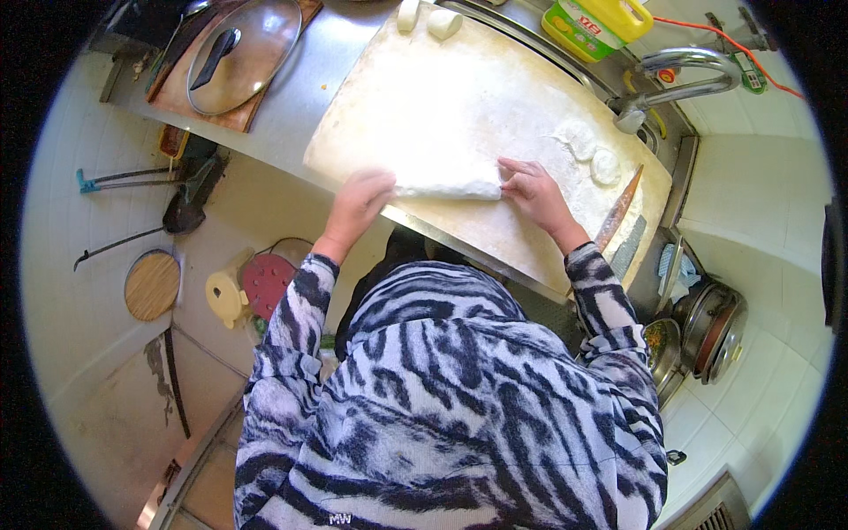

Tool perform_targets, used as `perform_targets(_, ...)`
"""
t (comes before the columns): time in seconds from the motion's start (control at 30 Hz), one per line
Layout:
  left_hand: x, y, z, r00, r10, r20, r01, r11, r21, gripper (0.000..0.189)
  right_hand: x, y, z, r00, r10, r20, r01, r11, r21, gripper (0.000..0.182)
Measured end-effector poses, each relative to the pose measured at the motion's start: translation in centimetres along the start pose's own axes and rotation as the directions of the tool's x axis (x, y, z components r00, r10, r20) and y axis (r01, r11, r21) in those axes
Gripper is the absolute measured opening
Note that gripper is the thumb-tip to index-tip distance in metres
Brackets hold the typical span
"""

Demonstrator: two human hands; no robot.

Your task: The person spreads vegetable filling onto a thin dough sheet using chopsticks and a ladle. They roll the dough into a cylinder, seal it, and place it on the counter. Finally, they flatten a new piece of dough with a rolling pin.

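A long white dough roll [452,190] lies near the front edge of a large floured pastry board [371,99]. My left hand [363,197] is at its left end, with fingers bent over the dough and the fingertips partly hidden. At the opposite end, my right hand [535,192] pinches the dough between thumb and fingers. Two cut dough pieces [444,24] sit at the board's far edge. To the right, flat round dough pieces [605,167] lie in loose flour. A tapered wooden rolling pin [620,207] rests beside a grey flat blade [628,246], partly covered by my right sleeve.
Behind the board stand a sink faucet [689,76] and a yellow detergent jug [596,26]. A glass lid [245,56] lies on a wooden cutting board [165,86] at left. Stacked pots [712,331] are at right. The steel counter edge [450,238] runs before my body.
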State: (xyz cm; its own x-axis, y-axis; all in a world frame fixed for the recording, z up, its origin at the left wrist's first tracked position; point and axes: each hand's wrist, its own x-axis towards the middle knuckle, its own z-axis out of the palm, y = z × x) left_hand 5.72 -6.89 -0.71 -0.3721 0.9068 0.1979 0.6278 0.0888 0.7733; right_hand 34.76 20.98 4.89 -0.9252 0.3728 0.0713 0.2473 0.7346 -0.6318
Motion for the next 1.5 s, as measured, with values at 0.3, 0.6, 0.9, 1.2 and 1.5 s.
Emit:
perform_targets(0.3, -0.8, -1.9, 0.9, 0.995, 0.094, 0.040, -0.096, 0.994, 0.044, 0.022, -0.5, 0.8, 0.8, 0.998, 0.007, 0.063, -0.007, 1.000, 0.009, 0.009)
perform_targets(0.6, -1.1, -0.8, -0.1, 0.972, -0.218, 0.091, 0.219, 0.976, 0.005, 0.033, -1.6, -0.2, 2.1, 0.926, 0.371, 0.067, -0.376, 0.893, 0.248, 0.031)
perform_targets(0.9, 0.9, -0.4, -0.2, 0.981, -0.092, 0.169, 0.100, 0.994, -0.038, 0.042, -1.0, -2.7, 1.3, 0.928, 0.364, 0.084, -0.372, 0.877, 0.305, 0.064)
perform_targets(1.2, -0.4, 0.1, 1.4, 0.998, 0.057, 0.033, -0.062, 0.983, 0.171, 0.036, -2.2, -1.7, 3.2, 0.970, 0.234, -0.071, -0.233, 0.972, 0.019, 0.057)
perform_targets(1.5, -0.2, 2.2, 0.6, 0.978, -0.109, 0.179, 0.080, 0.984, 0.159, 0.046, -2.4, -1.8, 2.0, 0.911, 0.409, -0.053, -0.385, 0.889, 0.247, 0.061)
